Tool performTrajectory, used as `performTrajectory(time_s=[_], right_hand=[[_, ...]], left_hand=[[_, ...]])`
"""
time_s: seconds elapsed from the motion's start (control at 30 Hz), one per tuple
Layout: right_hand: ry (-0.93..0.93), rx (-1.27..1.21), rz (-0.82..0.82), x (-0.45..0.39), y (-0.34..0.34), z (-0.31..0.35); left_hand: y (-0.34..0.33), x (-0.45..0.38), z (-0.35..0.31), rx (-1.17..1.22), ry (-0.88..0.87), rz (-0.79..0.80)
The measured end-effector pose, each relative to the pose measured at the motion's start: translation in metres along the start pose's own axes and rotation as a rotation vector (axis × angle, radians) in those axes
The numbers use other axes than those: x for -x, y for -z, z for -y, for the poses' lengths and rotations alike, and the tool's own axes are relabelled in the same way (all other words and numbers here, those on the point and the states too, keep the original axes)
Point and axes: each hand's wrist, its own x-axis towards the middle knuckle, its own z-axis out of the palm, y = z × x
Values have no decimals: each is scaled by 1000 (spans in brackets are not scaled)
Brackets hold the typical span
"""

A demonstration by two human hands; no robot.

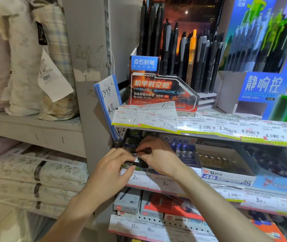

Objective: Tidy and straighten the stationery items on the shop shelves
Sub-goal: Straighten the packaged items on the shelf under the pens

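Both hands pinch small items: left hand (114,165) white rectangular piece (136,159), right hand (156,154) slim dark pen (143,151).

A small dark stationery item (143,151) is pinched in the fingers of the right hand (158,154) on the middle shelf (156,186), at its far left end; its type cannot be told. A small white piece (136,159) is seen just below it, touched by the fingertips of the left hand (112,169). Both are held over a dark display box (132,164) with green lettering, set at the shelf's front edge behind the price labels (140,179)
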Motion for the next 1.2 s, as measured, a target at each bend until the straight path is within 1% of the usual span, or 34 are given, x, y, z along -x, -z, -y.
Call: performTrajectory(time_s=[0.1,0.23,0.3,0.37,0.43,0.47,0.6,0.7,0.87,1.07,1.2], right_hand=[[-13,-20,77,-2,4,0],[-30,-42,140,-2,10,-1],[-58,-57,127,-1,13,-2],[-128,-47,74,0,21,-4],[-177,25,64,2,29,-6],[-182,79,86,2,33,-7],[-172,246,203,-2,29,-3],[-173,310,182,-5,23,-3],[-154,315,166,-5,22,-1],[-137,308,213,-5,22,0],[-154,261,211,-5,21,-2]], left_hand=[[0,0,1,9,-1,0],[1,1,1,7,-2,1],[0,1,2,5,0,2],[0,1,2,6,-2,1],[-2,1,2,4,-4,-6],[-2,0,2,4,-4,-11],[-2,-1,2,3,-9,-17],[-2,-1,2,4,-6,-13],[-1,0,1,11,3,-9],[-1,0,0,4,21,-22],[-2,0,-2,1,34,-35]])
